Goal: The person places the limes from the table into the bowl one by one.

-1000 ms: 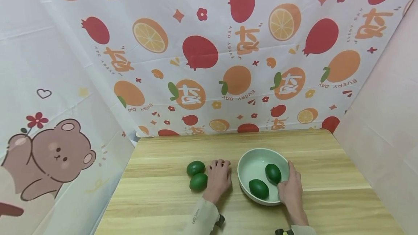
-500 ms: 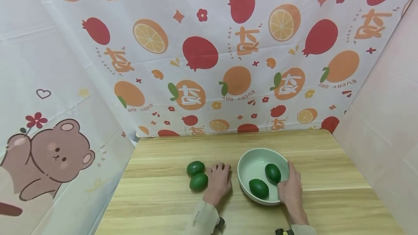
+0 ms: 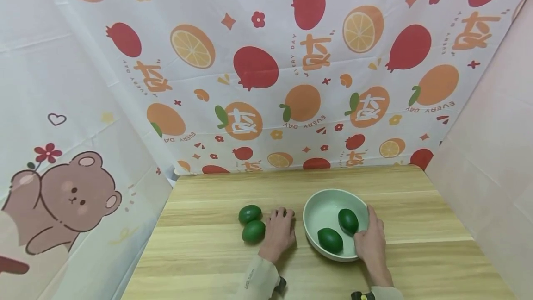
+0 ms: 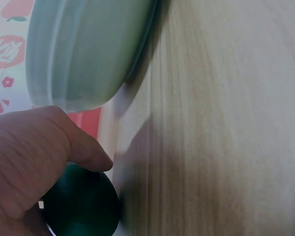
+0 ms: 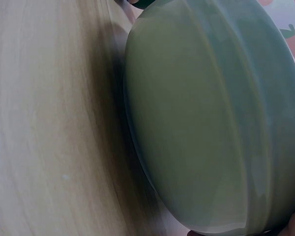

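Note:
My left hand (image 3: 278, 235) is on the table, fingers bent, left of a pale green bowl (image 3: 318, 212). In the left wrist view its thumb (image 4: 91, 151) lies against a dark green lime (image 4: 83, 204); from the head view the hand hides that fruit. Two more limes, a rear one (image 3: 250, 214) and a front one (image 3: 253, 232), lie together just left of this hand. My right hand (image 3: 372, 242) grips the bowl's right rim, thumb inside and fingers outside. Inside the bowl are a lime (image 3: 348, 221) towards the right and another lime (image 3: 330, 240) near the front.
A light wooden table (image 3: 200, 244) carries everything. Behind it hangs a fruit-print cloth (image 3: 266, 119). On the left stands a white cloth with a bear print (image 3: 75, 198), and a plain pale cloth (image 3: 491, 152) closes off the right side.
The fingers of my left hand have drawn in and sunk slightly beside the limes. My right hand, the bowl and its limes have stayed put.

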`<action>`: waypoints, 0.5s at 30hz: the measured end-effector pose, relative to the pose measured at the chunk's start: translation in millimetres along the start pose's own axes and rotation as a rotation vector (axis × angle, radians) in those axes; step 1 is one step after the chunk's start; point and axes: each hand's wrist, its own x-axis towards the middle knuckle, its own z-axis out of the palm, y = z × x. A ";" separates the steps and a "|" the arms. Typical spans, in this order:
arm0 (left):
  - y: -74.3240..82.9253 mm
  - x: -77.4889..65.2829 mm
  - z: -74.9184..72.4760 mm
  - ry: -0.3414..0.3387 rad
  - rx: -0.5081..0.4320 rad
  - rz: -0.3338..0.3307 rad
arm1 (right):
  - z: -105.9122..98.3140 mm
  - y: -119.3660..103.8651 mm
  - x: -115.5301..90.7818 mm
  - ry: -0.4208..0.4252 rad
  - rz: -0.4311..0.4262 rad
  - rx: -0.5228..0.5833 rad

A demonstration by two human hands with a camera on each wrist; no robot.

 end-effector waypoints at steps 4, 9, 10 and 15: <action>0.4 0.0 -0.4 -0.005 -0.011 -0.004 | -0.8 0.3 0.6 -0.013 0.002 0.003; 0.2 -0.1 -0.6 -0.012 -0.032 -0.017 | -1.6 0.0 0.7 -0.014 0.000 0.003; 0.1 -0.3 -0.7 -0.013 -0.035 -0.020 | -1.7 -0.2 0.7 -0.010 -0.002 0.002; -0.7 -1.1 -0.8 -0.006 -0.031 -0.027 | -0.5 -0.1 0.7 0.007 -0.003 0.002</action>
